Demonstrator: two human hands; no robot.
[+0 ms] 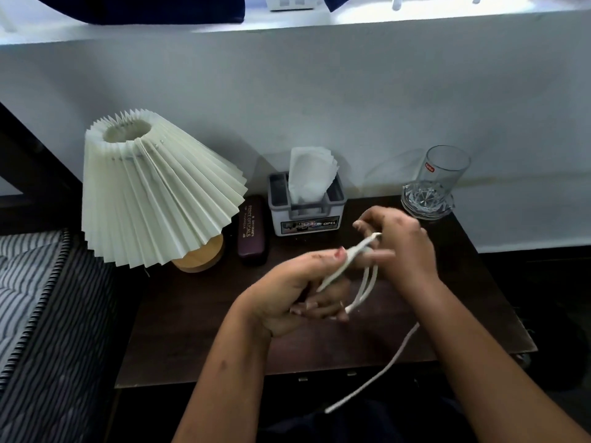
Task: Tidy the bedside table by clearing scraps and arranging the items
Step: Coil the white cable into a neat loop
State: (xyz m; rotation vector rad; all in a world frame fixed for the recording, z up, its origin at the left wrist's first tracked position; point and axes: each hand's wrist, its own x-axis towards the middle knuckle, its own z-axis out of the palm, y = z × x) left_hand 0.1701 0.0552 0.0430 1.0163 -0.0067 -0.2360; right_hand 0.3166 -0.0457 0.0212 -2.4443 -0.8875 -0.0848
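Both hands hold a white cable (pixel 372 380) above the middle of the dark wooden bedside table (pixel 198 321). My left hand (pixel 287 292) is closed around several gathered loops of it. My right hand (pixel 399 247) pinches the loops' far end between the fingers. A loose length of the cable hangs down past the table's front edge and ends in a plug near my lap.
A lamp with a cream pleated shade (pixel 153 190) stands at the back left. Beside it lie a maroon glasses case (pixel 252 230) and a grey tissue box (pixel 307 206). A clear glass (pixel 443 174) stands on a cut-glass coaster at the back right. A striped mattress (pixel 35 298) borders the left.
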